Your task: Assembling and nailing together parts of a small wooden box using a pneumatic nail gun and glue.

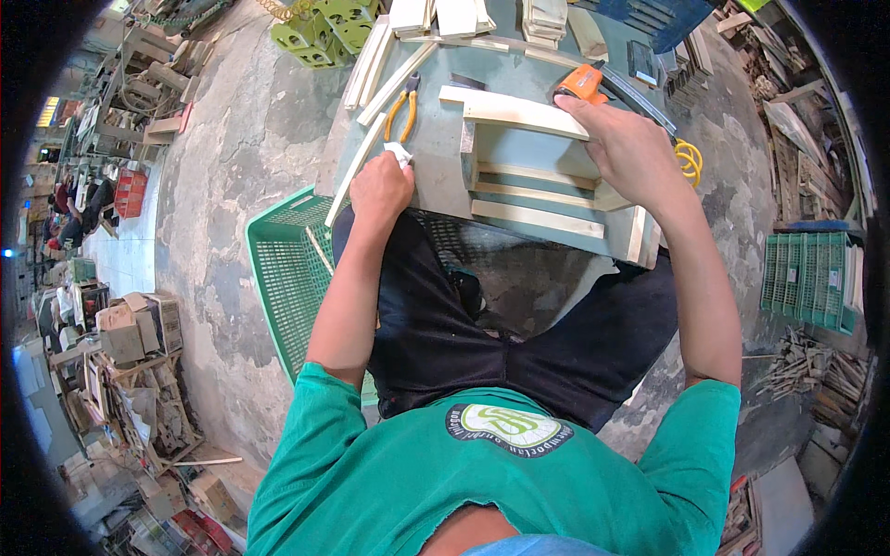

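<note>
My right hand point(632, 156) is wrapped round the handle of an orange nail gun point(581, 83), whose silver and black magazine slants off to the right. Just under this hand is a pale wooden frame point(524, 113) of nailed slats, resting on the grey worktable point(436, 157). Closed in a fist at the table's left edge, my left hand point(382, 188) has a small crumpled white scrap point(399, 153) showing at its fingers; cloth or paper, I cannot tell. Pliers with yellow handles point(400, 109) lie just beyond it.
Wooden strips point(369, 60) and stacked slats point(545, 20) cover the table's far side. A yellow coiled hose point(689, 162) hangs at the right edge. A green plastic crate point(278, 269) stands by my left leg. Green perforated stools point(324, 32) stand on the floor beyond.
</note>
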The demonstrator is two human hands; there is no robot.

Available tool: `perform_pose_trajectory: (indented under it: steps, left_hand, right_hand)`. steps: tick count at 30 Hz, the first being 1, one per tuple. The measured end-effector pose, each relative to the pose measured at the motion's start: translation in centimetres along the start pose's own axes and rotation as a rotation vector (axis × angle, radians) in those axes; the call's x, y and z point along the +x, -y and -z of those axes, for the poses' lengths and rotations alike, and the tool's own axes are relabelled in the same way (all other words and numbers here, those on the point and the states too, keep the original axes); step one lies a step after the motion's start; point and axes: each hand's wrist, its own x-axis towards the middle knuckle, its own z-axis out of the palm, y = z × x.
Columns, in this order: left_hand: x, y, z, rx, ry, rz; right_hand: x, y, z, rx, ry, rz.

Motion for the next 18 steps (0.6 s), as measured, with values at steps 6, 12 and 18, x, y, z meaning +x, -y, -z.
perform_pose_trajectory:
  steps: [6,12,18]
  left_hand:
    - [-3.5,-1.6,3.1,-0.517,-0.250,-0.006]
    - [-11.5,-5.0,6.1,-0.718,-0.501,-0.233]
    - [-14.3,-8.4,7.7,-0.739,-0.475,-0.599]
  right_hand:
    - [0.3,0.8,0.6,-0.124,-0.277,0.162]
    - [-3.4,12.0,-1.5,0.770,-0.223,-0.245]
    - [-4.6,16.7,-7.5,1.314,-0.386,-0.441]
